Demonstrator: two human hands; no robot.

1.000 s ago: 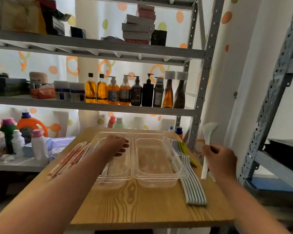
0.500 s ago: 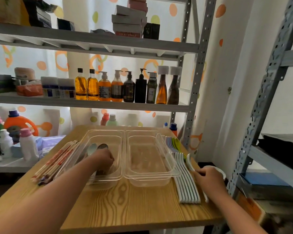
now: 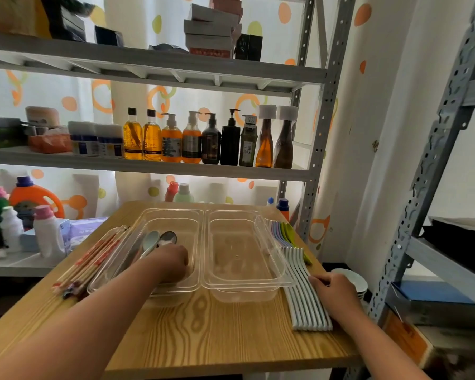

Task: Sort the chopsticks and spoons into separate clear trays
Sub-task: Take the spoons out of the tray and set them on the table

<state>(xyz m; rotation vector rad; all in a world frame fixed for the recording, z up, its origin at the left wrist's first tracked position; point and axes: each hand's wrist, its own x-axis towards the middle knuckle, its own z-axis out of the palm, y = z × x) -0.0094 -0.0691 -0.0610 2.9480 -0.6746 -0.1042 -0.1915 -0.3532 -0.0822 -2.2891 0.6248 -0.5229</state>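
Observation:
Two clear trays sit side by side on the wooden table (image 3: 203, 330). My left hand (image 3: 172, 263) is inside the left tray (image 3: 173, 213), fingers closed on the handles of two metal spoons (image 3: 159, 239) whose bowls point away from me. The right tray (image 3: 274, 250) holds nothing. A bundle of red-patterned chopsticks (image 3: 91, 259) lies on the table left of the trays. White spoons (image 3: 303, 305) lie in a row right of the trays, with pastel spoons (image 3: 281, 231) beyond them. My right hand (image 3: 337, 294) rests at that row, fingers curled on the rightmost white spoon.
Metal shelving rises behind the table with a row of bottles (image 3: 211, 141); a second rack (image 3: 428, 160) stands close on the right. White bowls (image 3: 354, 279) sit just past the table's right edge. Detergent bottles (image 3: 36, 198) stand on a low shelf to the left.
My right hand came down from holding a white spoon upright and laid it at the row's right edge. My left hand dropped from the tray's rim into the tray and closed on the metal spoons.

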